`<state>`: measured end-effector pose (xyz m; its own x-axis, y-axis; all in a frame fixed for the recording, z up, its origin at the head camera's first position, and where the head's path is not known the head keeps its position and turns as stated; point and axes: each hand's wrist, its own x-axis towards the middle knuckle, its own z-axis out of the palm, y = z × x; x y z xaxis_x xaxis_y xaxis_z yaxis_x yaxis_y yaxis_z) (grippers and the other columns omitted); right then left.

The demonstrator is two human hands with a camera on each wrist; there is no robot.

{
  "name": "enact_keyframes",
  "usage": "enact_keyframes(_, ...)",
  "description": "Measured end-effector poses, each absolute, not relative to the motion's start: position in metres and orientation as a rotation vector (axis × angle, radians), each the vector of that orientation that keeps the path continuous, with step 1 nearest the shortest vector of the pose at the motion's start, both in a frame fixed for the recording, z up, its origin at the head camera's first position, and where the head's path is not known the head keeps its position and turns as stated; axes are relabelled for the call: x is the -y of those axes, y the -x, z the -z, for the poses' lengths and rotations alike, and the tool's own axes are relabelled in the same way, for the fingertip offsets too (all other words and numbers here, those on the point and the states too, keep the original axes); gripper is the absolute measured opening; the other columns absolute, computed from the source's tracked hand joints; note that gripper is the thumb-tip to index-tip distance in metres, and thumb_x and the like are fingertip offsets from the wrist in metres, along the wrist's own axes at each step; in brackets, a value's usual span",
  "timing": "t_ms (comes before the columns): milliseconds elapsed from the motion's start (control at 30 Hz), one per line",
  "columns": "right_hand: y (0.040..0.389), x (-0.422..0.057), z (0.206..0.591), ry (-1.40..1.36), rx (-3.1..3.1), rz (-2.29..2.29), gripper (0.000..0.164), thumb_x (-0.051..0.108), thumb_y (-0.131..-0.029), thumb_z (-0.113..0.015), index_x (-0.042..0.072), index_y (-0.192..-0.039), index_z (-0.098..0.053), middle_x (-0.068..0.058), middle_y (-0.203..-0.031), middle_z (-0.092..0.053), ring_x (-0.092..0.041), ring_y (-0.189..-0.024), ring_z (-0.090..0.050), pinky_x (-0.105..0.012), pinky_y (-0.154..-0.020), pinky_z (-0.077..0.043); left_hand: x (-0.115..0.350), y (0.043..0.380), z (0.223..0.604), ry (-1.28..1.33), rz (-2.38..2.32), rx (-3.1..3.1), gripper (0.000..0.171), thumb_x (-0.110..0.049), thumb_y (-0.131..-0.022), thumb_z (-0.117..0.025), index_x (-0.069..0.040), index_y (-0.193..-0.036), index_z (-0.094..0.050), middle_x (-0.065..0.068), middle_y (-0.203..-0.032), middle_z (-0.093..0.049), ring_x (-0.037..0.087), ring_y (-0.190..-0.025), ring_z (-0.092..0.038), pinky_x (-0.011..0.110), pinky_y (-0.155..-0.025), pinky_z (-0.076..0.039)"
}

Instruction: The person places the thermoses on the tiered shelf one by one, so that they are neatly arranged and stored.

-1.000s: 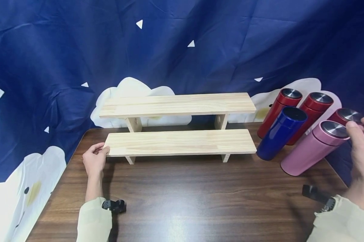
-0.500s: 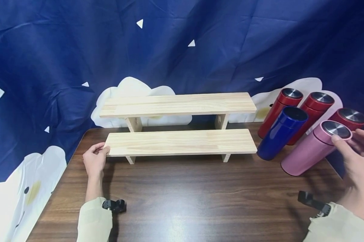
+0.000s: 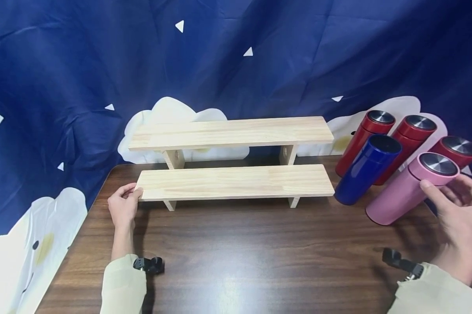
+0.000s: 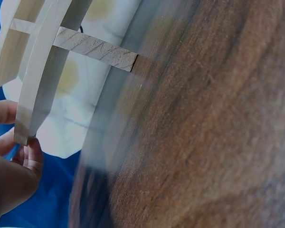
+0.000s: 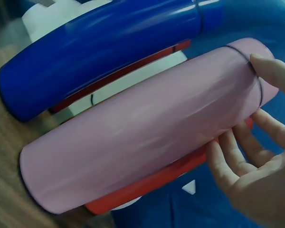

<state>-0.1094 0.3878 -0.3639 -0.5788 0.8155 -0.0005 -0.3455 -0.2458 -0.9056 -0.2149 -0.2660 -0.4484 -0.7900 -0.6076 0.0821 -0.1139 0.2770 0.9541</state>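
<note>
The pink bottle point(image 3: 404, 194) stands on the desk point(image 3: 236, 253) at ten o'clock from the right hand point(image 3: 461, 213), touching it, and at three o'clock from the left hand point(image 3: 123, 207), well apart. The right hand grips it near the top, thumb laid across the dark ring below the lid and fingers curved along the far side. The left hand pinches the left end of the lower shelf point(image 3: 236, 182), which stretches away from it towards three o'clock. There are five bottles in all: one pink, one blue and three red. Seen from the pink one, the blue bottle point(image 3: 363, 172) is near ten o'clock with a gap between them, and the red bottles point(image 3: 359, 146) stand farther back at about ten, twelve and between one and two o'clock. Two shelves show, the upper shelf point(image 3: 236, 133) at twelve o'clock from the lower, with two legs visible under each. The pink bottle is a smooth, glossy cylinder with a lid of matching pink and a round silver top; the red ones also have silver tops, while the blue one's is dark. The shelves are pale, bare wood with straight grain.
</note>
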Motion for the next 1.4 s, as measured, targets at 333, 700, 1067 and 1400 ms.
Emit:
enact_keyframes(333,0.112,-0.391,0.387,0.683,1.278,-1.911,0.063,-0.024,-0.068,-0.08,0.011,-0.119,-0.068,-0.001,-0.114,-0.066,-0.011,-0.1,-0.064,-0.012,-0.07,-0.053,0.266,0.216,0.449,-0.655,1.533,2.111,0.028,-0.006,-0.086,-0.072,0.002,-0.112,-0.074,-0.014,-0.079,-0.061,0.003,-0.076,-0.056,0.014,-0.068,-0.044)
enact_keyframes(700,0.111,-0.39,0.412,0.697,1.258,-1.978,0.063,-0.027,-0.068,-0.077,0.011,-0.117,-0.068,-0.001,-0.108,-0.07,-0.01,-0.096,-0.066,-0.014,-0.066,-0.054,0.265,0.216,0.448,-0.666,1.521,2.112,0.028,-0.006,-0.085,-0.072,0.003,-0.112,-0.074,-0.011,-0.081,-0.061,0.003,-0.076,-0.056,0.014,-0.068,-0.044)
enact_keyframes(1067,0.106,-0.393,0.446,0.586,1.113,-2.226,0.057,-0.03,-0.075,-0.068,0.008,-0.117,-0.064,-0.004,-0.103,-0.071,-0.012,-0.09,-0.07,-0.023,-0.063,-0.058,0.266,0.216,0.446,-0.684,1.581,2.096,0.029,-0.006,-0.086,-0.073,0.003,-0.114,-0.073,-0.013,-0.08,-0.062,0.003,-0.078,-0.057,0.014,-0.069,-0.045)
enact_keyframes(1400,0.109,-0.395,0.465,0.541,1.058,-2.285,0.055,-0.03,-0.077,-0.066,0.006,-0.118,-0.064,-0.006,-0.104,-0.07,-0.014,-0.089,-0.069,-0.023,-0.066,-0.058,0.266,0.217,0.446,-0.688,1.61,2.079,0.031,-0.005,-0.085,-0.074,0.004,-0.115,-0.073,-0.015,-0.078,-0.062,0.002,-0.077,-0.058,0.014,-0.069,-0.045)
